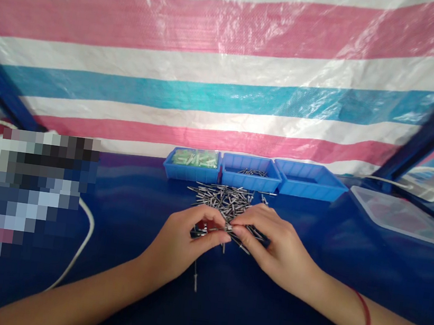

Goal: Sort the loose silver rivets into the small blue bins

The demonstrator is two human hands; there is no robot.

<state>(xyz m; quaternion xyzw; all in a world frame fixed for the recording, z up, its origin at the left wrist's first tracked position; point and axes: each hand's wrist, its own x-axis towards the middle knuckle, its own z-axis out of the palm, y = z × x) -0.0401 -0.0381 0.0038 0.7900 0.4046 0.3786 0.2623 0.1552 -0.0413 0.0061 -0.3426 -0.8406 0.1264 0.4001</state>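
Observation:
A heap of silver pop rivets (218, 197) with thin pins lies on the blue tabletop. Just in front of the heap, my left hand (177, 240) and my right hand (278, 242) meet at the fingertips. Thumb and forefinger of each are pinched around a small metal piece (228, 227) that looks like a pop rivet; the fingers partly hide it. More shiny bits show beneath my left hand, too covered to make out. One single rivet (195, 282) lies apart, nearer to me, below my left hand.
Three blue bins stand behind the heap: the left bin (191, 172) holds green-and-clear packets, the middle bin (250, 182) some rivets, the right bin (310, 184) shows nothing inside. A translucent lid (401, 219) lies at right. A white cable (85, 236) runs at left beside a blurred-out area.

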